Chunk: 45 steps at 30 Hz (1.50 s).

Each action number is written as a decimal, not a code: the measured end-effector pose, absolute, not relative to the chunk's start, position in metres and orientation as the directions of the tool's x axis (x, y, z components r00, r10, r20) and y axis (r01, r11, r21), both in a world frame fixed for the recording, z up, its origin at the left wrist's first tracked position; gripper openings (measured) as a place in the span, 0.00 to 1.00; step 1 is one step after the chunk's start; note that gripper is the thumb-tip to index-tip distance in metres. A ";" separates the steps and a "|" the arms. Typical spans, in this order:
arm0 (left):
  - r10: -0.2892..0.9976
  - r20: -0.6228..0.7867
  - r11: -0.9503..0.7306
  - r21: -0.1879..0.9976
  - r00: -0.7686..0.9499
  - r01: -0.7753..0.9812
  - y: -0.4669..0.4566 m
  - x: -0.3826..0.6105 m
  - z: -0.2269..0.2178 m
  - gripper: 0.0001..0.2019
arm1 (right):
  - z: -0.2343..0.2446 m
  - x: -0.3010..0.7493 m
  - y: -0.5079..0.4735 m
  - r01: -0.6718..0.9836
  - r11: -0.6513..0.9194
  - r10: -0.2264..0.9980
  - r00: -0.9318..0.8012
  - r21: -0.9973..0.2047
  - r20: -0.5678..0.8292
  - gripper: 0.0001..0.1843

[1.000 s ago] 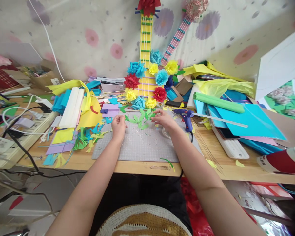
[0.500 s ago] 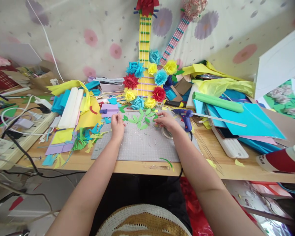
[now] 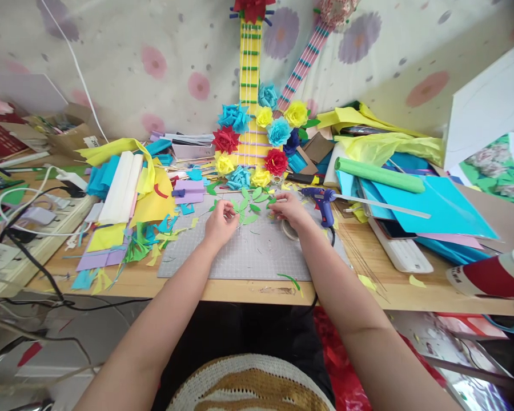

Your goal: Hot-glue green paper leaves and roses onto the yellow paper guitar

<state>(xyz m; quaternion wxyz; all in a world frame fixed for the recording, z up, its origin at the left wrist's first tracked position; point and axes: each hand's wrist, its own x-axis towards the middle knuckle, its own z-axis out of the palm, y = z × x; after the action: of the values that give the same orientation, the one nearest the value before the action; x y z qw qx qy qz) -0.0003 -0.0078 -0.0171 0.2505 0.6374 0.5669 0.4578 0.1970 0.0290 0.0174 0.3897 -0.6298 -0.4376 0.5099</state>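
Observation:
Several green paper leaves (image 3: 251,218) lie spread on a grey cutting mat (image 3: 244,257), some on thin stems. At their left edge is my left hand (image 3: 221,224), its fingers loosely curled and apart, with nothing visible between them. My right hand (image 3: 292,210) is on the other side, fingertips pinched at a small green leaf (image 3: 272,201). Under that wrist sits a roll of tape (image 3: 288,230), partly covered. A blue glue gun (image 3: 322,204) with a long glue stick rests just right of this hand.
Behind the mat stands a yellow paper guitar (image 3: 249,68) with paper flowers; a pink one (image 3: 305,65) leans beside it. Coloured paper (image 3: 432,208) is piled at right, near a paper cup (image 3: 494,275). Crepe paper (image 3: 120,188), scraps and a power strip (image 3: 38,240) crowd the left.
My left hand has moved right, up to the leaves, and its fingers have loosened. My right hand stays in nearly the same place. The view has shifted slightly.

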 end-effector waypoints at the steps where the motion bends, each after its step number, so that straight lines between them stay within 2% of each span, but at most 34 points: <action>1: 0.951 0.303 -0.236 0.838 -0.061 0.492 -0.008 0.000 -0.017 0.12 | 0.017 0.197 0.029 0.179 -0.318 0.948 0.085 -0.931 -0.308 0.15; 8: 0.947 0.317 -0.253 0.841 -0.057 0.479 -0.006 -0.002 -0.019 0.11 | 0.011 0.192 0.035 0.389 -0.296 0.953 0.066 -0.872 -0.294 0.17; 14: 0.948 0.314 -0.247 0.840 -0.061 0.483 -0.006 -0.002 -0.018 0.11 | 0.010 0.193 0.035 0.353 -0.261 0.962 0.020 -0.898 -0.272 0.21; 18: 0.952 0.301 -0.231 0.820 -0.050 0.524 -0.007 -0.003 -0.018 0.12 | 0.008 0.199 0.033 0.380 -0.166 0.981 -0.034 -0.910 -0.193 0.23; 22: 0.927 0.369 -0.324 0.705 0.064 0.631 -0.009 -0.001 -0.017 0.17 | 0.006 0.208 0.032 0.528 -0.041 0.997 -0.038 -0.848 -0.072 0.18; 25: 0.882 0.430 -0.428 0.553 0.196 0.714 -0.011 0.005 -0.015 0.20 | 0.009 0.210 0.030 0.676 0.010 0.996 -0.072 -0.737 -0.052 0.15; 28: 0.853 0.428 -0.485 0.440 0.298 0.756 -0.010 0.014 -0.012 0.22 | 0.013 0.206 0.026 0.770 0.030 0.997 -0.067 -0.637 -0.034 0.15; 31: 0.849 0.388 -0.500 0.375 0.358 0.780 -0.008 0.022 -0.011 0.24 | 0.016 0.203 0.023 0.783 0.063 0.997 -0.072 -0.618 0.010 0.16; 35: 0.857 0.337 -0.498 0.345 0.390 0.796 -0.005 0.024 -0.014 0.25 | 0.016 0.204 0.022 0.768 0.097 0.993 -0.120 -0.633 0.007 0.17; 45: 0.851 0.324 -0.518 0.392 0.413 0.760 -0.003 0.025 -0.018 0.28 | 0.014 0.209 0.022 0.738 0.148 0.979 -0.203 -0.658 -0.007 0.20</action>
<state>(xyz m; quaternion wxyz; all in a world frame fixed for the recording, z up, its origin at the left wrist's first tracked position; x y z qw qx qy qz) 0.0255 -0.0030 -0.0177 0.0923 0.8355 0.4820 0.2472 0.2086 0.0218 0.0143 0.2193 -0.5921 -0.7251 0.2748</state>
